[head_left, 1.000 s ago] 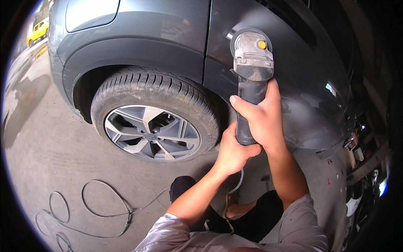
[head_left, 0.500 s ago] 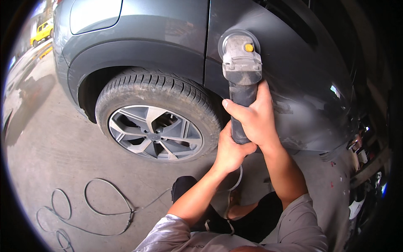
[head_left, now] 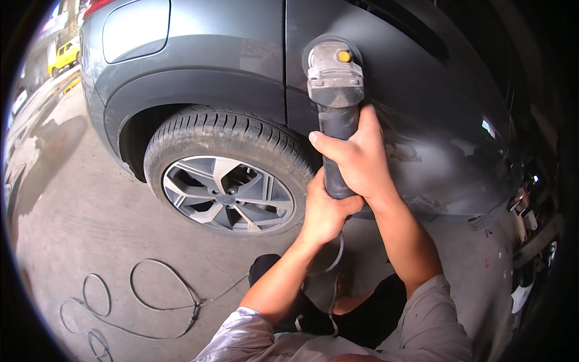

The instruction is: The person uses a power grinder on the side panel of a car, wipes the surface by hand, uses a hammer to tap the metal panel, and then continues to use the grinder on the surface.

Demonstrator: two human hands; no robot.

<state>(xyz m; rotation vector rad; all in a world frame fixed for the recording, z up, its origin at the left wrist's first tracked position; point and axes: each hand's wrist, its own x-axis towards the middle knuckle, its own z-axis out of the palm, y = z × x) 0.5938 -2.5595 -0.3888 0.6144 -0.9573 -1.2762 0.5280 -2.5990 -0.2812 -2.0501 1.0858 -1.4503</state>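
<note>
Both my hands are wrapped round an angle grinder with a dusty metal head, a yellow button and a black body. My right hand grips the middle of the body, thumb across it. Lower down, my left hand closes round the rear end, where a grey cord leaves. The round disc at the head lies against the dark grey car door, close to the door gap. Most of the disc's working face is hidden. Scuffed, dull patches show on the door panel right of my hands.
Left of the grinder are the car's rear wheel, wheel arch trim and fuel flap. A looped cable lies on the concrete floor. Cluttered items stand at the far right. A yellow vehicle is outside, upper left.
The grinder and both hands have shifted a little left and up in the picture, the disc nearer the door gap. The view itself has also moved slightly. The grip is unchanged.
</note>
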